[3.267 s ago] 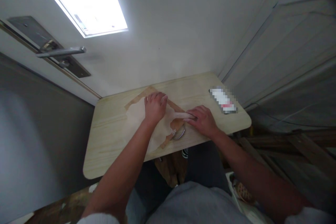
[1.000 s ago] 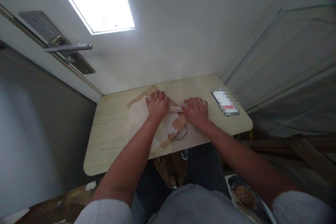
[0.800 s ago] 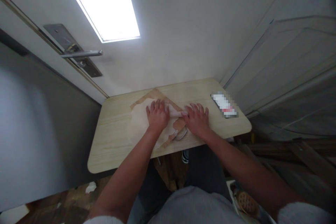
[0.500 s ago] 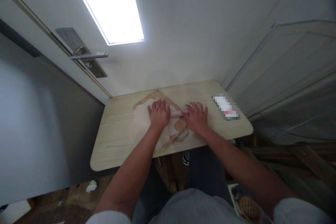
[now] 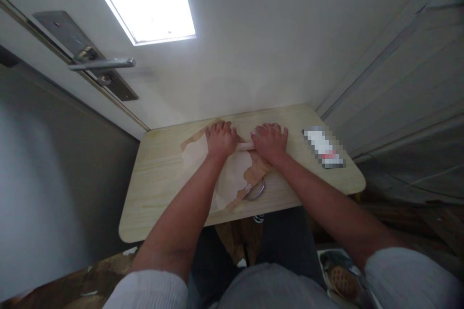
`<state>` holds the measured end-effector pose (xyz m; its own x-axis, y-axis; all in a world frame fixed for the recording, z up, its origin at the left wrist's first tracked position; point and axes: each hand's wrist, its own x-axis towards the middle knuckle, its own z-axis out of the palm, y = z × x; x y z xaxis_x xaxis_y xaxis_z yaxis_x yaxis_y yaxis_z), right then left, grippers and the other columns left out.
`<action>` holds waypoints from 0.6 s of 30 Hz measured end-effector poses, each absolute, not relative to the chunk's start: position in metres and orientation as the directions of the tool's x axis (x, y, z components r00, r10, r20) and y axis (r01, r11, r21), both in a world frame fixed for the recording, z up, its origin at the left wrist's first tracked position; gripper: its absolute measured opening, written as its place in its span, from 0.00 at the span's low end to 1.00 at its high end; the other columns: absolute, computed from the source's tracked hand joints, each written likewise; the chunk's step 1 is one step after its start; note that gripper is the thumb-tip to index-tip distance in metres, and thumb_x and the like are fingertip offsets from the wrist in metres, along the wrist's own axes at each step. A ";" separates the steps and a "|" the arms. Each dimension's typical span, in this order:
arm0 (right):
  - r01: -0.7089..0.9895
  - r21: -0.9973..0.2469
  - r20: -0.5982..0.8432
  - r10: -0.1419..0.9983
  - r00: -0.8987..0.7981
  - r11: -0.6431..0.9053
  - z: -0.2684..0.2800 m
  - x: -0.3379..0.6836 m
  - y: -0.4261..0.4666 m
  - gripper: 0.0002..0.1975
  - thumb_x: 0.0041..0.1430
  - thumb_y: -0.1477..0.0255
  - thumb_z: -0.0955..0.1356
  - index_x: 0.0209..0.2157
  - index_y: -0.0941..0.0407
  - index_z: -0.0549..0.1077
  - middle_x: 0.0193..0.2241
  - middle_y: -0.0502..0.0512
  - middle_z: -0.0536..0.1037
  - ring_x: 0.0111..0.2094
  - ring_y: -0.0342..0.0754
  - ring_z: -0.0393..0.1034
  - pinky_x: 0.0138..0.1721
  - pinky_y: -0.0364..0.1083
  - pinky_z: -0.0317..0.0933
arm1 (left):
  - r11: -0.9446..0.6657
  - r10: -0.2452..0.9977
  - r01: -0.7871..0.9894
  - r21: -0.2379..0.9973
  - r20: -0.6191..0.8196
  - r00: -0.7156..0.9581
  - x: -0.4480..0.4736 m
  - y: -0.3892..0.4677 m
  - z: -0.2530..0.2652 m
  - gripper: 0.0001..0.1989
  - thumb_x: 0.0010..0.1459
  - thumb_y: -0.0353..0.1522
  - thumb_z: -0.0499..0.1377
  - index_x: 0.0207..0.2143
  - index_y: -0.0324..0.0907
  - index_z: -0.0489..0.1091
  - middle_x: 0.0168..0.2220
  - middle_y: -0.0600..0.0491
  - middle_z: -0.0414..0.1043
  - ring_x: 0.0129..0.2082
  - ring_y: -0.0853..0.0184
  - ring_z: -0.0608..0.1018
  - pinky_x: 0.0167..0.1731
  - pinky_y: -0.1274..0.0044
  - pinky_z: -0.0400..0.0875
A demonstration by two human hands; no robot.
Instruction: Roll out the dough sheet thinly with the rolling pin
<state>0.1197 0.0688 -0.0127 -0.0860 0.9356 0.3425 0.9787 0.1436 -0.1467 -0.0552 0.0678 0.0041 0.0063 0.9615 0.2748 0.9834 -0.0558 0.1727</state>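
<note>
A pale rolling pin [image 5: 245, 146] lies across a thin, wide sheet of dough [image 5: 232, 176], its middle showing between my hands. My left hand [image 5: 222, 139] rests over its left part, fingers pointing toward the door. On the right part sits my right hand [image 5: 270, 141], fingers bent over the pin. Both palms hide the pin's ends. Under the dough is a brown board [image 5: 259, 166] with a curved metal handle [image 5: 258, 190] at its near right corner. The dough covers most of the board and spreads past its left side onto the table.
The light wooden table [image 5: 155, 183] stands against a white door with a metal lever handle [image 5: 103, 63]. A phone [image 5: 324, 147], its screen blurred out, lies at the table's right. Below right, a container holds a round brown waffle-patterned item [image 5: 343, 282].
Both hands have pushed the rolling pin a little farther forward over the dough, toward the door. More dough shows on the near side. The head view has shifted slightly.
</note>
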 end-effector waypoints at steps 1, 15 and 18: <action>0.979 -0.145 0.329 0.940 -0.086 0.141 -0.012 0.119 0.074 0.22 0.68 0.59 0.58 0.50 0.54 0.76 0.55 0.63 0.73 0.57 0.61 0.58 0.58 0.66 0.42 | -0.069 0.962 0.982 0.174 0.272 0.019 -0.056 0.071 0.004 0.22 0.69 0.41 0.42 0.55 0.45 0.69 0.56 0.45 0.71 0.57 0.52 0.68 0.58 0.56 0.58; 0.981 -0.159 0.185 0.980 -0.079 0.109 -0.006 0.114 0.111 0.25 0.63 0.56 0.61 0.53 0.54 0.75 0.53 0.65 0.74 0.54 0.65 0.61 0.55 0.66 0.49 | -0.127 0.970 0.979 0.158 0.228 0.089 -0.058 0.102 0.005 0.22 0.70 0.41 0.42 0.50 0.42 0.72 0.52 0.43 0.72 0.53 0.53 0.70 0.53 0.61 0.61; 0.980 -0.165 0.185 0.979 -0.084 0.115 -0.005 0.115 0.106 0.26 0.63 0.55 0.61 0.53 0.55 0.74 0.54 0.66 0.73 0.55 0.65 0.61 0.56 0.66 0.49 | -0.106 0.972 0.981 0.161 0.225 0.068 -0.058 0.097 0.004 0.23 0.70 0.41 0.41 0.50 0.43 0.72 0.53 0.43 0.71 0.54 0.53 0.70 0.53 0.61 0.61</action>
<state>0.1147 0.1055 -0.0054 -0.0839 0.9791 0.1854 0.9796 0.1152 -0.1649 -0.0578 0.0972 0.0040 0.0678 0.9719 0.2253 0.9813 -0.1058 0.1611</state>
